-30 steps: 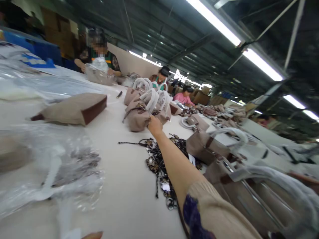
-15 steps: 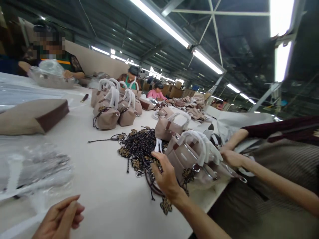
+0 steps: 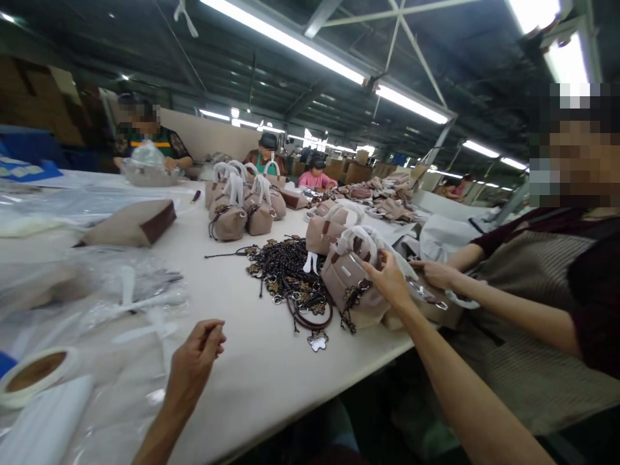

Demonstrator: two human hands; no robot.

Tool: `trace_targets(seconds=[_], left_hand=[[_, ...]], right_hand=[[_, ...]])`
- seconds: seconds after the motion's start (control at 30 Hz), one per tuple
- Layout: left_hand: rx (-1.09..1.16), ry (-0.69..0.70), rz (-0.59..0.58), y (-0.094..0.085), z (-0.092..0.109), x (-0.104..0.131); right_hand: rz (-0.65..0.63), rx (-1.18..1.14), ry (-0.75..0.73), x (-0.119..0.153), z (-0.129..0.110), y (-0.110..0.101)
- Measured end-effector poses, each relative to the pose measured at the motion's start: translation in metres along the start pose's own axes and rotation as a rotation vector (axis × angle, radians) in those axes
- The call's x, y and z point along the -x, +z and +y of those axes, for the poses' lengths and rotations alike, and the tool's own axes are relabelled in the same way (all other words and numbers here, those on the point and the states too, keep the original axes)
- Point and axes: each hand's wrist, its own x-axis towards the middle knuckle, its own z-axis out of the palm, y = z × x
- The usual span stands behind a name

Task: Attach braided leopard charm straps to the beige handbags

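Note:
My right hand (image 3: pixel 391 283) is at the top of a beige handbag (image 3: pixel 346 281), its fingers closed at the base of the white-wrapped handles (image 3: pixel 361 240). A leopard-patterned charm (image 3: pixel 352 297) on a dark cord hangs on this bag's side. My left hand (image 3: pixel 196 355) hovers over the white table (image 3: pixel 252 387), fingers curled together with nothing visible in them. Between my hands lies a heap of black braided cords with leopard-patterned charms (image 3: pixel 285 265). A brown strap (image 3: pixel 310 323) loops beside the heap. Behind the near bag stands another beige handbag (image 3: pixel 320 234).
At right, a co-worker's hands (image 3: pixel 438 274) touch another beige bag. Several finished handbags (image 3: pixel 230 223) stand farther back. Clear plastic bags (image 3: pixel 140 290), a tape roll (image 3: pixel 36 374) and a beige bag lying down (image 3: pixel 128 223) occupy the left. Other people sit along the far side.
My right hand has moved from beside the cord heap to the top of the near handbag. My left hand has moved forward over the table. The view has shifted, showing more of the co-worker.

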Motion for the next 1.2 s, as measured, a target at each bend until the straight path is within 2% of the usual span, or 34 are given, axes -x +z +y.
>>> trace_targets(seconds=[0.13, 0.3, 0.53, 0.77, 0.87, 0.93, 1.0, 1.1, 1.2], left_hand=[[-0.013, -0.003, -0.071, 0.0, 0.005, 0.028], [-0.084, -0.03, -0.117, 0.002, -0.001, 0.055], [-0.248, 0.014, -0.195, 0.011, -0.013, 0.068], [-0.252, 0.017, -0.203, 0.012, -0.015, 0.07], [-0.272, 0.032, -0.237, 0.021, -0.01, 0.064], [-0.285, 0.073, -0.273, 0.033, -0.005, 0.054], [-0.292, 0.138, -0.319, 0.048, 0.001, 0.038], [-0.304, 0.191, -0.379, 0.072, 0.003, 0.01], [-0.303, 0.171, -0.425, 0.092, -0.006, -0.012]], right_hand=[[-0.09, 0.112, 0.059, -0.008, 0.0, 0.001], [-0.132, 0.145, 0.054, -0.01, 0.0, 0.003], [0.001, 0.132, 0.069, -0.005, -0.007, 0.003], [0.165, 0.017, 0.033, -0.01, -0.019, -0.029], [0.159, -0.11, 0.045, -0.023, -0.026, -0.033], [0.114, -0.254, 0.072, -0.03, -0.035, -0.024], [0.082, -0.399, 0.091, -0.038, -0.049, -0.009], [0.092, -0.484, 0.057, -0.057, -0.081, 0.02], [0.158, -0.436, -0.037, -0.098, -0.122, 0.049]])
